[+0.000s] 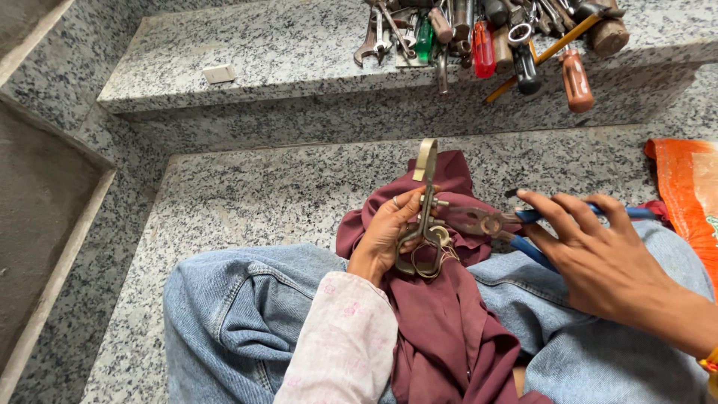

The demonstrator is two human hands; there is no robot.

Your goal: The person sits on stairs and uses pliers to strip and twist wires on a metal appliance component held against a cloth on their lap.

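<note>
My left hand (383, 233) grips a pair of old metal scissors (425, 224) upright over a maroon cloth (441, 314) on my lap, blades pointing away from me. My right hand (598, 262) holds blue-handled pliers (493, 223), fingers stretched over the handles. The pliers' jaws meet the scissors at the pivot screw. A ring shows on a left finger. My knees in blue jeans (239, 307) frame the cloth.
I sit on speckled granite steps (247, 194). On the step above lies a heap of tools (486, 37): spanners, several screwdrivers, a hammer. A small white block (219, 73) rests at left on that step. An orange bag (692, 194) lies at the right edge.
</note>
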